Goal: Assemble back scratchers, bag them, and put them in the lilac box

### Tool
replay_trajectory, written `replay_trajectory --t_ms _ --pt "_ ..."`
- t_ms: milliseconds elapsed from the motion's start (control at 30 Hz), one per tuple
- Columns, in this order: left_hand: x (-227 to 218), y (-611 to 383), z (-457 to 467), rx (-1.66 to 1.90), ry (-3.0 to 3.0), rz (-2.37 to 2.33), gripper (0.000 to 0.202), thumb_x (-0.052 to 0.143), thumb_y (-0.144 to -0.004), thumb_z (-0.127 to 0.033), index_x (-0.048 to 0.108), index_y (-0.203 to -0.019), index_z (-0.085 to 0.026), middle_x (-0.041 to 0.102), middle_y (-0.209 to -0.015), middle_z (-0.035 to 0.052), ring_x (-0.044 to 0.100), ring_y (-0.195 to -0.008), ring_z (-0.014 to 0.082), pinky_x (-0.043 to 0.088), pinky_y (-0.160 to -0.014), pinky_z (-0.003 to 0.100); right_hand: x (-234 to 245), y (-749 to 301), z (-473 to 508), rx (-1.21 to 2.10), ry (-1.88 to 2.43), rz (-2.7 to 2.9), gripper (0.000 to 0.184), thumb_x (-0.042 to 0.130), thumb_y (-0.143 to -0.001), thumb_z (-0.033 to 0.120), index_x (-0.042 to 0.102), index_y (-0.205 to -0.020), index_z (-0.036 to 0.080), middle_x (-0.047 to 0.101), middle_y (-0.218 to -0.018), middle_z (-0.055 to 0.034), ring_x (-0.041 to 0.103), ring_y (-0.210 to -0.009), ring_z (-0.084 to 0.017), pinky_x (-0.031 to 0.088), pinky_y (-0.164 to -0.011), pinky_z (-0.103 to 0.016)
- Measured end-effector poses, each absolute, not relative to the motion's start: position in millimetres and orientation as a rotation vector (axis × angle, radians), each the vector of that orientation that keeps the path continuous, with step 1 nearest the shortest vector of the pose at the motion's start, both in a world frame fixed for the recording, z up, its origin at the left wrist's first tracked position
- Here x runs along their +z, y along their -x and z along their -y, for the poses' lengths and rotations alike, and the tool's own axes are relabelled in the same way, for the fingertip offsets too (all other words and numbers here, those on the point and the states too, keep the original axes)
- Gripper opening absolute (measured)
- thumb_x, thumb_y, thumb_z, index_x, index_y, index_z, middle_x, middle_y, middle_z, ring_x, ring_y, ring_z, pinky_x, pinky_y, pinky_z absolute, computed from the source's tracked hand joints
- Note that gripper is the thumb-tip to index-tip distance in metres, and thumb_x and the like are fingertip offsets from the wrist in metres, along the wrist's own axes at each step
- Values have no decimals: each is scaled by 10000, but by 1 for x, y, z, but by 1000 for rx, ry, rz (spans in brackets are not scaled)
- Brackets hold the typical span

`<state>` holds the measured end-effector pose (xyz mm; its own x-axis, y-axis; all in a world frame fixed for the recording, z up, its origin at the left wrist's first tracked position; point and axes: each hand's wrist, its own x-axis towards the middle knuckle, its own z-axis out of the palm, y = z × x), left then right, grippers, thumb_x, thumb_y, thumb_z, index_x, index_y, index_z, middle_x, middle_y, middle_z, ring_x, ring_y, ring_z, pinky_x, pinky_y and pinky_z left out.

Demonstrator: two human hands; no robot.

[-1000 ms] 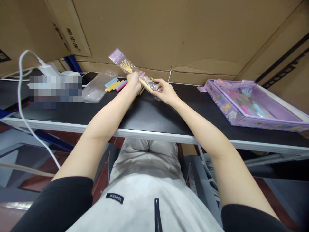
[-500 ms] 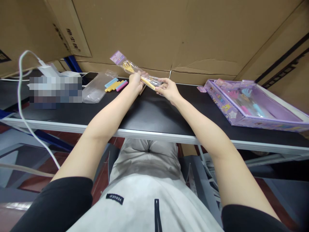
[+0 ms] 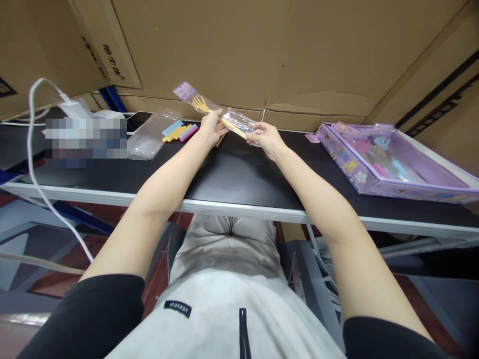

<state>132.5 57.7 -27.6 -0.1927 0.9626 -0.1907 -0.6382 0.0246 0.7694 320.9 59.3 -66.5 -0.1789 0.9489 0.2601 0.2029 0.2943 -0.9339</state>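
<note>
A yellow back scratcher [image 3: 201, 103] with a hand-shaped end lies inside a clear plastic bag [image 3: 239, 117] that has a purple header card [image 3: 184, 91]. Slanting down to the right, it is held above the black table. My left hand [image 3: 211, 127] is closed around its middle, just below the hand-shaped end. At the lower end, my right hand [image 3: 266, 139] pinches the handle and the bag's loose plastic. Beneath my left hand a thin brown item [image 3: 220, 140] shows on the table, mostly hidden.
Blue, yellow and pink handle pieces [image 3: 178, 131] lie left of my hands, beside empty clear bags [image 3: 147, 137]. On the right stands an open purple display box [image 3: 368, 185] with packaged scratchers inside. A white cable [image 3: 32, 134] hangs at the left; cardboard [image 3: 239, 55] walls the back.
My right hand has moved slightly right, and the bag is drawn out straighter between my hands. The hand-shaped end and header card have shifted a little right and down.
</note>
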Motion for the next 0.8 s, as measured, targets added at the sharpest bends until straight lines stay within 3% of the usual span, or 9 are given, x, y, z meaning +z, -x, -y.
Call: replay_trajectory --t_ms 167,367,467,600,700,800 --pt "-27 -129 -50 1418 -544 -918 305 586 -945 -116 663 -1224 -215 821 -1178 154 802 -1248 332 633 -1110 499 -58 -329 -58 1003 1164 1551 286 873 -826 135 688 -1036 195 726 -865 -61 774 -841 -231 706 -908 -452" --pt "-34 -131 -56 1422 -531 -895 313 569 -884 16 636 -1110 -190 813 -1158 182 809 -1244 319 653 -1094 440 -59 -333 -62 1064 1210 1491 300 865 -838 142 702 -1079 215 746 -857 -61 770 -834 -233 710 -885 -463" --pt "-35 -133 -56 1450 -540 -931 390 571 -846 42 638 -1153 -189 826 -1042 132 833 -1184 326 677 -1063 474 -65 -334 -67 900 1255 1619 457 890 -846 249 709 -1262 194 777 -1017 -115 788 -951 -280 696 -932 -514" --pt "-35 -136 -56 1480 -558 -990 423 562 -851 46 645 -1199 -179 822 -937 105 847 -1149 324 688 -1049 463 -65 -332 -63 412 1239 1873 662 846 -889 389 668 -1492 183 718 -1396 -213 699 -1309 -390 580 -1139 -647" --pt "-37 -138 -58 1492 -556 -992 444 590 -853 35 662 -1224 -197 847 -981 114 857 -1116 314 694 -1038 459 -61 -328 -50 102 1184 2048 644 793 -941 457 689 -1531 220 629 -1587 -210 547 -1515 -442 446 -1248 -719" --pt "-39 -142 -57 1490 -579 -971 445 582 -853 40 673 -1226 -187 856 -998 125 862 -1093 300 694 -1038 440 -59 -325 -41 -7 1172 2170 588 743 -993 469 712 -1539 252 640 -1591 -190 556 -1515 -448 436 -1239 -733"
